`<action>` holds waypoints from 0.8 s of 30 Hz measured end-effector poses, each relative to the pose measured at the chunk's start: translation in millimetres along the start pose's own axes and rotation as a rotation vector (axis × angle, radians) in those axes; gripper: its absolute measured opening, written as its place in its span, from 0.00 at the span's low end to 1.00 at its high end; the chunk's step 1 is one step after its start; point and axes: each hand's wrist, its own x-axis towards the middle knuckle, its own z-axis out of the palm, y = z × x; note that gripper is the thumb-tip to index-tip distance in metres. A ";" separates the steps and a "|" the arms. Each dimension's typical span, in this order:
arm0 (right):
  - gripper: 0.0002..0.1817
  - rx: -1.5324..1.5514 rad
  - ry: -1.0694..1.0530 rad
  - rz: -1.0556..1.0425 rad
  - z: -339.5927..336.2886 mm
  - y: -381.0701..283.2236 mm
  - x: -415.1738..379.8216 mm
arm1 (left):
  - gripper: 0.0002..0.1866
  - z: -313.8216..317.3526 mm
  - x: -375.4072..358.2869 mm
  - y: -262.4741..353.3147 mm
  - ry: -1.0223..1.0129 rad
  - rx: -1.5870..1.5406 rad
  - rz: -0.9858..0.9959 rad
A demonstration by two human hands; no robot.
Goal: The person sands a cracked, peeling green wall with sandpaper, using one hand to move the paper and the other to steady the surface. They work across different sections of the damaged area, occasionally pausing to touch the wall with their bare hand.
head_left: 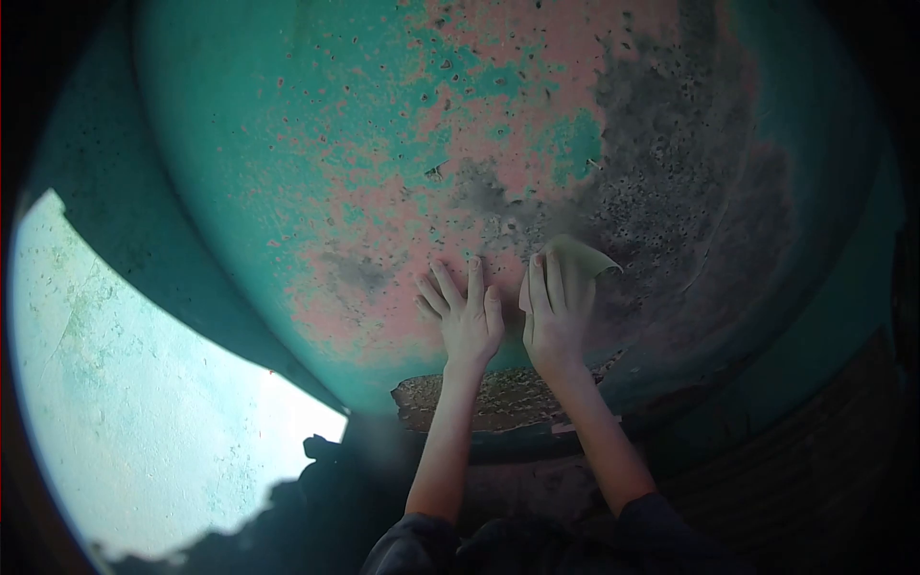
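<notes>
A large curved panel (383, 144) shows worn green paint with pink and dark grey patches. My left hand (470, 316) lies against its lower pink area with the fingers spread, holding nothing. Just to the right, my right hand (558, 316) presses a thin, pale greenish sheet (586, 257) flat to the surface. The sheet's upper right corner curls away from the panel, and part of it is hidden under the fingers. The two hands are close together but apart.
Below the hands, a brown, rough, flaked strip (498, 401) runs along the panel's lower edge. A brightly lit pale surface (144, 383) is at the lower left. Dark, shadowed ground (795, 489) lies at the lower right.
</notes>
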 end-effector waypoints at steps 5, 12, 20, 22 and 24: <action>0.36 0.029 -0.020 0.030 -6.7 -1.6 15.1 | 0.30 1.1 -2.2 0.9 -0.032 -0.005 -0.023; 0.33 0.016 -0.030 -0.050 -2.3 -3.2 16.6 | 0.32 0.7 0.3 1.9 -0.049 0.066 -0.008; 0.34 -0.001 -0.050 -0.078 3.0 -5.2 10.8 | 0.32 3.4 -0.9 -0.1 -0.024 0.070 0.012; 0.33 0.071 -0.059 -0.050 -7.1 -11.8 21.0 | 0.32 3.4 -1.8 1.7 -0.029 0.067 -0.009; 0.33 0.062 -0.063 -0.052 -0.2 -7.0 8.0 | 0.32 2.1 -0.9 0.9 -0.034 0.067 0.001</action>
